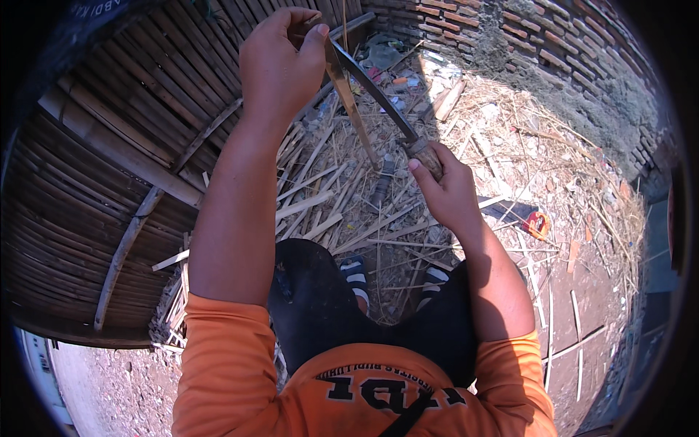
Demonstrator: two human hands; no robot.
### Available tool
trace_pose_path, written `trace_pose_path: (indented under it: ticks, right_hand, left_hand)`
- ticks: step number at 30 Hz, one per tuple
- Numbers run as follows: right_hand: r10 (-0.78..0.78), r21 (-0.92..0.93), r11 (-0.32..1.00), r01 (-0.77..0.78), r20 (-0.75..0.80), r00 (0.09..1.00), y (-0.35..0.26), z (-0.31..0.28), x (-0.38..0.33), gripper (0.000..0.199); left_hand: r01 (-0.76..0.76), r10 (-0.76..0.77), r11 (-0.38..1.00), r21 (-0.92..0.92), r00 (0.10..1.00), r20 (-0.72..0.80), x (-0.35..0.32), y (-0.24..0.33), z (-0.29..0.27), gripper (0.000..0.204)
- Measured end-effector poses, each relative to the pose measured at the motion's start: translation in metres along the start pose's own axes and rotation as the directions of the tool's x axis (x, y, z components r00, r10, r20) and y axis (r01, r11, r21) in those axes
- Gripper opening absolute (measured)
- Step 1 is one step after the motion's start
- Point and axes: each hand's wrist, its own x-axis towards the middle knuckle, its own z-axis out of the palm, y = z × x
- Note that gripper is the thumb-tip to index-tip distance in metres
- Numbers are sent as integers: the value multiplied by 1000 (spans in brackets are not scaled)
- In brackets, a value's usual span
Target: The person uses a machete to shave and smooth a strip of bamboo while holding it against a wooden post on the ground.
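Knife (384,103) in right fingers (428,182), seemingly bamboo strip (352,107) in left fingers (314,45)

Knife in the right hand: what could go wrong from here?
1. The knife has its far end close to the left hand; a slip might cut the fingers.
2. The brown strip is gripped near its upper end, so its lower end could swing.
3. Loose pale strips litter the ground near the feet and might snag a step.
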Motion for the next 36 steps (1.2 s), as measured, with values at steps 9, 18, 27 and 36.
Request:
trace_pose_path:
  ticks: [9, 18, 27, 36]
  right_hand:
    - [250, -454, 883, -121, 237, 939, 15, 15, 11, 48]
    - [134, -29, 991, -133, 34, 990, 11, 18, 7, 52]
    - [65, -46, 997, -59, 141, 988, -1, 65, -7, 49]
    - [94, 19, 995, -100, 205, 974, -11, 56, -2, 47]
  left_hand:
    - [42, -45, 995, 88, 999, 28, -5, 7, -5, 23]
    - [105, -108, 992, 73, 994, 33, -5, -8, -24, 23]
    - [138, -137, 990, 37, 990, -45, -13, -7, -23, 21]
    - [142, -141, 990, 2, 987, -76, -19, -12, -26, 22]
